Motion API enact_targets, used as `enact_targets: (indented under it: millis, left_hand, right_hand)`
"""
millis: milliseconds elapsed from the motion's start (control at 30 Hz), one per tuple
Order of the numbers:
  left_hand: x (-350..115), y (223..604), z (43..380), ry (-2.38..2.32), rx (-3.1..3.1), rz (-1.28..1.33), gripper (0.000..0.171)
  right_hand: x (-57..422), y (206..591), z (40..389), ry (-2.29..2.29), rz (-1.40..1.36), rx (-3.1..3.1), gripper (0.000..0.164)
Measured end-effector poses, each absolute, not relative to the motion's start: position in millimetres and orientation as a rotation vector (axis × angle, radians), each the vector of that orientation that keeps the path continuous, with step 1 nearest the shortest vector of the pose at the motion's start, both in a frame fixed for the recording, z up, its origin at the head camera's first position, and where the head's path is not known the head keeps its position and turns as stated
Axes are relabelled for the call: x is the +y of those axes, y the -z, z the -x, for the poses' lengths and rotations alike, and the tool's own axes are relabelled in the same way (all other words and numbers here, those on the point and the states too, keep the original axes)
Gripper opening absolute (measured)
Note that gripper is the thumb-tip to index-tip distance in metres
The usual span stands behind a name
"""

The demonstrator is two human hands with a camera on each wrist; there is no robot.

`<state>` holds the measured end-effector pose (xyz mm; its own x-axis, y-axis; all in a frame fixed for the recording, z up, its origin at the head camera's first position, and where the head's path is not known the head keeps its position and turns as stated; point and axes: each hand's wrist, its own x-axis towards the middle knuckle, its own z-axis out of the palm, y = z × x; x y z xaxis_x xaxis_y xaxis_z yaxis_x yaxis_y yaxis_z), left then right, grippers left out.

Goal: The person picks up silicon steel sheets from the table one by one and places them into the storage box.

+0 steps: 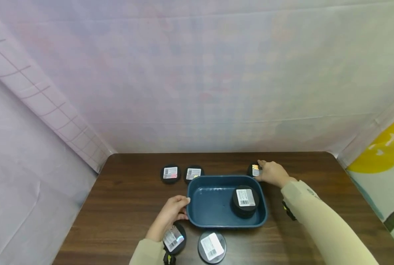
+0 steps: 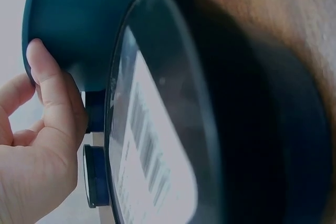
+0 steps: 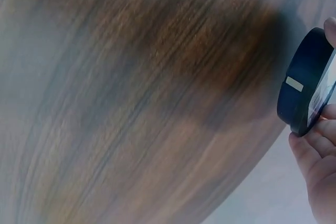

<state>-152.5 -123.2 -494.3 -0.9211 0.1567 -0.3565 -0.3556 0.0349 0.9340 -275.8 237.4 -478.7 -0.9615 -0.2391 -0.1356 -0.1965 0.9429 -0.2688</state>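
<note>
A dark blue rectangular tray (image 1: 211, 202) stands in the middle of the table. My left hand (image 1: 171, 211) pinches its left rim between thumb and fingers, which the left wrist view shows closely. Inside the tray, at the right, is a stack of black round containers (image 1: 245, 198) with a white barcode label on top. Behind the tray's back right corner, my right hand (image 1: 274, 174) grips another flat round container (image 3: 304, 80) by its edge, thumb on one side and fingers on the other.
Two labelled round containers stand at the back left, one farther left (image 1: 170, 174) and one by the tray's back corner (image 1: 193, 173). In front are a container (image 1: 175, 239) partly under my left wrist and another (image 1: 211, 247) before the tray. A cloth wall backs the wooden table (image 1: 124, 198).
</note>
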Motion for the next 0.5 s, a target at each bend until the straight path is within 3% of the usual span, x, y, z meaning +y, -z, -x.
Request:
enact_targets:
  millis: [267,500]
  left_hand:
    - [-124,479,149,-1.943,1.959,0.195,0.037]
    - [-124,465,147,-1.94,1.956,0.196,0.036]
  right_hand:
    - [242,465,273,0.331,0.353,2.947,0.105]
    - [240,454,271,0.314,0.35,2.964,0.098]
